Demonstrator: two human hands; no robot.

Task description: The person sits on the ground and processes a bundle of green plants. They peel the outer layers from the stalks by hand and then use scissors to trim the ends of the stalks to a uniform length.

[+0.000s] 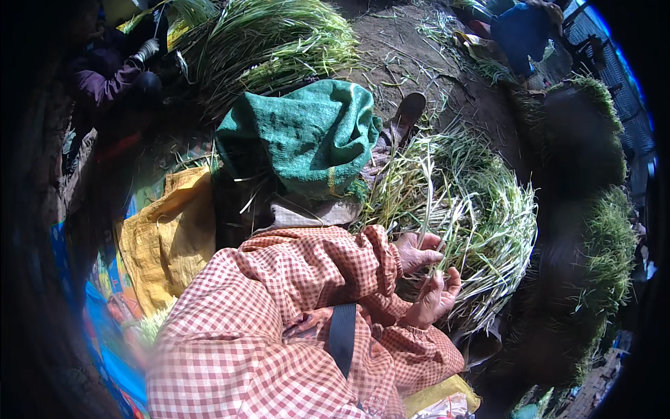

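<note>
My left hand (417, 252) holds a few pale green grass stalks (429, 191) between thumb and fingers, and they stick up past it. Just below, my right hand (433, 299) pinches the lower part of thin stalks, its other fingers curled loosely. Both hands are at the near edge of a large heap of cut grass (497, 230), whose blades lie tangled and partly pale. Red-and-white checked sleeves (324, 267) reach to both wrists. Beside my left arm, a green woven sack (309, 131) lies bunched up.
A yellow woven sack (167, 241) lies to the left on a colourful sheet (112, 361). Another grass pile (272, 42) is at the top. Grass bundles (607, 251) line the right side. Other people (104, 78) are at the upper left and, in blue (518, 34), the upper right.
</note>
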